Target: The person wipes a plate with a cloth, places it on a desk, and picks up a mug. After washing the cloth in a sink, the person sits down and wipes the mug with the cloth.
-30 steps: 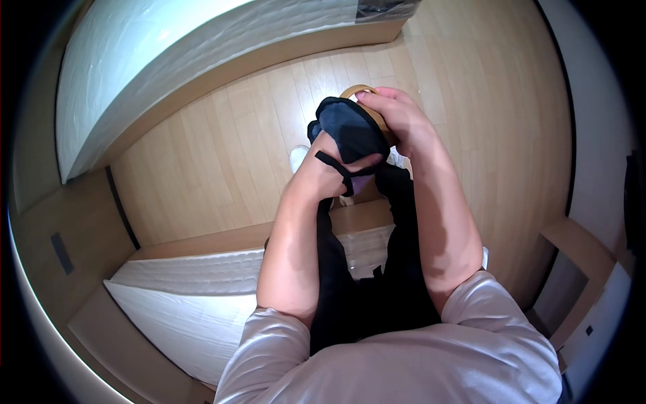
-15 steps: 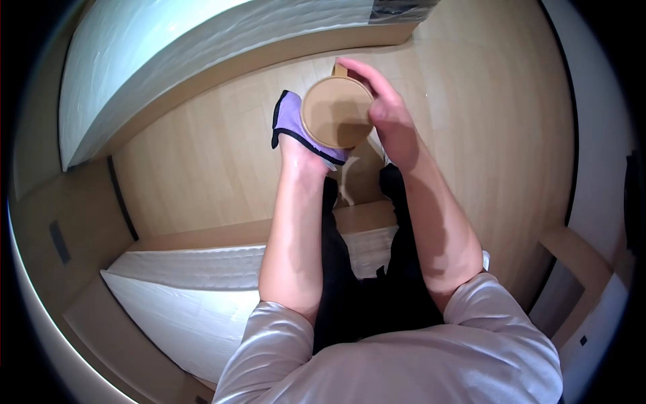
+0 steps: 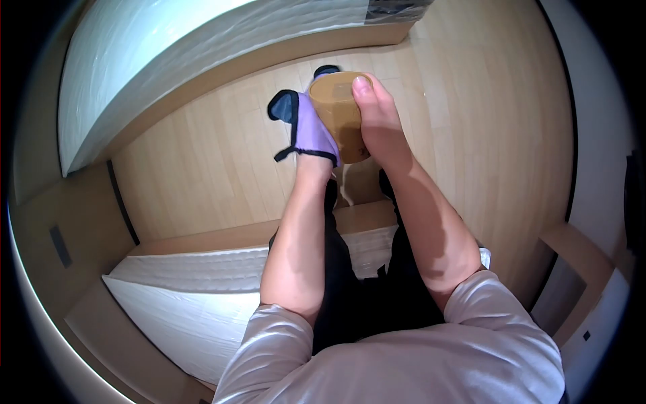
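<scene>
A tan mug [image 3: 340,124] is tilted in my right hand [image 3: 383,124], with the thumb lying on its upper end and the other fingers mostly hidden behind it. Over my left hand [image 3: 313,135] is a purple mitt [image 3: 311,128] with black edging, dark end patches and a small black loop near the wrist. The mitt meets the mug's left side, and part of it shows behind the mug's far edge. My left fingers are hidden inside the mitt.
A plastic-wrapped mattress [image 3: 155,74] on a wooden base lies beyond my hands. Another wrapped mattress [image 3: 195,310] is beside and beneath me. Light wood flooring [image 3: 195,161] runs between them. A curved wooden piece [image 3: 579,256] stands at the right by the wall.
The mug has tipped, so its side now shows more than its round face. My right thumb has come onto it. The mitt has turned, showing its dark patches and loop.
</scene>
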`<state>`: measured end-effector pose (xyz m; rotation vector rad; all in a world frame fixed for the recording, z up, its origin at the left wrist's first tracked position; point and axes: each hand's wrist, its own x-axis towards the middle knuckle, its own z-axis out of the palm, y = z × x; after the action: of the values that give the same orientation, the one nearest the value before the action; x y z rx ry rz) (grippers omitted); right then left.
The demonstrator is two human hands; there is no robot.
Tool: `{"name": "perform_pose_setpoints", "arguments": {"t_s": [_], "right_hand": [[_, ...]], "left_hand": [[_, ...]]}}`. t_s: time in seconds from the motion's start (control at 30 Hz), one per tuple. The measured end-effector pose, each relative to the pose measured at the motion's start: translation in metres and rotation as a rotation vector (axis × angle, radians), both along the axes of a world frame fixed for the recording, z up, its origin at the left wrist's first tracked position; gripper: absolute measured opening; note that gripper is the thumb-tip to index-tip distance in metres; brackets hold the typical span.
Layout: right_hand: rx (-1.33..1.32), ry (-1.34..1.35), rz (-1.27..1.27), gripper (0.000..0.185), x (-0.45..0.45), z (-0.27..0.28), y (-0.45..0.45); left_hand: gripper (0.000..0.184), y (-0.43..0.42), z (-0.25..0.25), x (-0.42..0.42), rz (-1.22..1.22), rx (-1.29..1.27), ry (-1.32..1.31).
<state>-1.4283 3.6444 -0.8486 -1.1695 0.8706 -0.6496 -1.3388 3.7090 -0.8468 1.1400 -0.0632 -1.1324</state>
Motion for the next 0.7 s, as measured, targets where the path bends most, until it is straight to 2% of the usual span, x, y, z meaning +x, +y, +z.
{"name": "perform_pose_setpoints", "arguments": {"t_s": [0.03,0.07,0.1,0.13,0.17,0.2,0.27,0.3,0.33,0.37,0.4,0.43,0.47,0.5,0.53,0.6,0.63,0.67,0.7], "right_hand": [[0.048,-0.016,0.041,0.052,0.001,0.003,-0.001],[0.048,-0.018,0.039,0.052,0.002,0.0,-0.001],[-0.021,0.095,-0.031,0.052,0.004,-0.007,0.0],[-0.089,0.208,-0.099,0.053,0.005,-0.011,0.001],[-0.087,0.209,-0.098,0.053,0.006,-0.01,0.003],[-0.18,0.323,-0.146,0.054,0.006,-0.007,0.007],[-0.419,0.487,-0.234,0.051,0.009,-0.009,0.016],[-0.42,0.487,-0.235,0.051,0.008,-0.006,0.017],[-0.485,0.449,-0.174,0.047,0.007,-0.001,0.018],[-0.55,0.413,-0.116,0.044,0.005,0.005,0.017],[-0.558,0.333,-0.134,0.034,0.003,0.011,0.015],[-0.561,0.334,-0.136,0.034,0.0,0.011,0.011],[-0.555,0.261,-0.1,0.03,-0.005,0.01,0.005],[-0.548,0.187,-0.062,0.027,-0.008,0.009,0.003],[-0.519,0.183,-0.07,0.022,-0.009,0.014,0.002],[-0.474,0.174,-0.051,0.025,-0.01,0.011,0.0],[-0.429,0.164,-0.033,0.03,-0.01,0.009,-0.001],[-0.426,0.164,-0.029,0.03,-0.01,0.01,-0.001],[-0.084,-0.03,0.003,0.036,-0.009,0.012,-0.003]], "left_hand": [[0.052,-0.001,-0.005,-0.004,0.068,-0.057,-0.066],[0.048,0.002,-0.008,-0.006,0.013,-0.075,-0.346],[0.045,0.005,-0.012,-0.007,-0.043,-0.093,-0.625],[0.05,0.009,-0.032,-0.005,-0.109,-0.047,-0.704],[0.05,0.007,-0.04,-0.004,-0.049,-0.172,-0.935],[0.045,0.005,-0.049,-0.003,-0.022,-0.114,-1.026],[0.04,0.004,-0.047,-0.006,0.064,-0.092,-0.971],[0.04,0.006,-0.044,-0.009,0.12,-0.132,-0.825],[0.035,0.015,-0.045,0.0,0.039,-0.038,-0.908],[0.037,0.011,-0.037,0.01,-0.015,-0.041,-0.837],[0.036,0.009,-0.029,0.014,0.027,-0.014,-0.529],[0.035,0.007,-0.02,0.017,0.07,0.016,-0.222],[0.041,0.009,-0.005,0.019,0.044,0.041,-0.032],[0.057,0.01,0.011,0.025,-0.09,-0.007,0.199],[0.062,0.012,0.018,0.027,-0.114,0.004,0.232],[0.067,0.016,0.018,0.034,-0.137,0.015,0.266],[0.068,0.018,0.014,0.04,-0.313,-0.276,0.458],[0.068,0.019,0.009,0.04,-0.39,-0.429,0.55],[0.068,0.02,0.003,0.041,-0.479,-0.571,0.643]]}}
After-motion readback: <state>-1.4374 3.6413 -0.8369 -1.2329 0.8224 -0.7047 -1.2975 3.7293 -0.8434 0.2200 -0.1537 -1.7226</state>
